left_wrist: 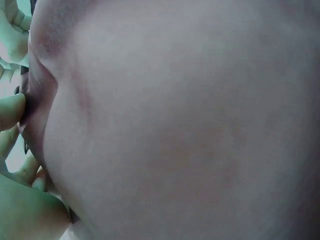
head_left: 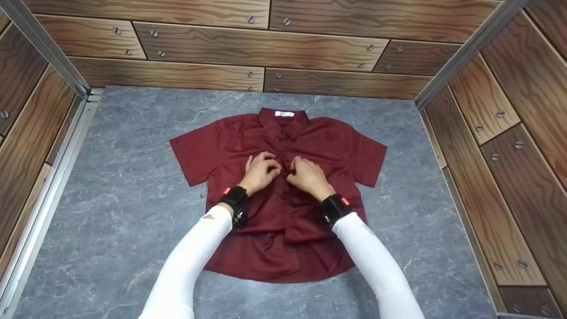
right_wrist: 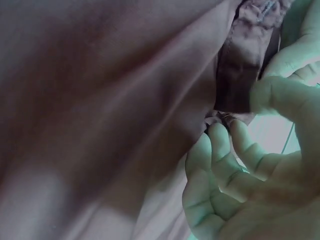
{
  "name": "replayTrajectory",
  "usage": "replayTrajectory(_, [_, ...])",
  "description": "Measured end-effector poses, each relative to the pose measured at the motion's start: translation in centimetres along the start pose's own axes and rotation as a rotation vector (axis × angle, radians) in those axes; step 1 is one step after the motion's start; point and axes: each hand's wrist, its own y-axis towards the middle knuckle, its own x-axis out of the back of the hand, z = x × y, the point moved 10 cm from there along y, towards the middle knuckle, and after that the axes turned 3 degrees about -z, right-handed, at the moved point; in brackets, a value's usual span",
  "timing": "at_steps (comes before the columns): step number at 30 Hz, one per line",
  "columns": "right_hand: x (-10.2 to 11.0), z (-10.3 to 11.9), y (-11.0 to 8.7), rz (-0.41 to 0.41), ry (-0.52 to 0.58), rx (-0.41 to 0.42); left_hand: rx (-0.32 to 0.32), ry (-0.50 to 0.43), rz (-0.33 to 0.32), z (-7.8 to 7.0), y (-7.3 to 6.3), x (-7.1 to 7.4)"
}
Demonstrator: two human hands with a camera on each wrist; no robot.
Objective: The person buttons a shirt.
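Note:
A dark red short-sleeved shirt (head_left: 328,137) lies front up, its collar (head_left: 267,124) pointing away from me and both sleeves spread. At mid-chest my left hand (head_left: 261,172) pinches the front placket, with curled fingertips at the cloth edge. Just right of it, my right hand (head_left: 308,176) grips the same placket between thumb and fingers. The right wrist view shows a folded placket strip (right_wrist: 240,65) running down to the thumb, with a stitched buttonhole (right_wrist: 268,9) near its top. Shirt cloth (left_wrist: 175,125) fills most of the left wrist view, and fingers (left_wrist: 10,112) show at its left edge.
The shirt lies on a grey marbled tabletop (head_left: 124,177). Wood-patterned panels (head_left: 261,48) stand at the back and along both sides, with metal rails (head_left: 48,48) at the corners. Below the placket, the shirt's longer back hem (head_left: 252,261) shows.

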Motion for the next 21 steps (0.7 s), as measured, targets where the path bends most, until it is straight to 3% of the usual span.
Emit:
replayTrajectory(8, [0.2, -0.6, 0.4, -0.023, 0.053, -0.025, -0.007, 0.016, 0.004, -0.2, -0.1, 0.0])
replayTrajectory(21, [-0.9, -0.8, 0.9, 0.077, 0.48, 0.028, 0.04, 0.053, 0.046, -0.2, 0.0, -0.3])
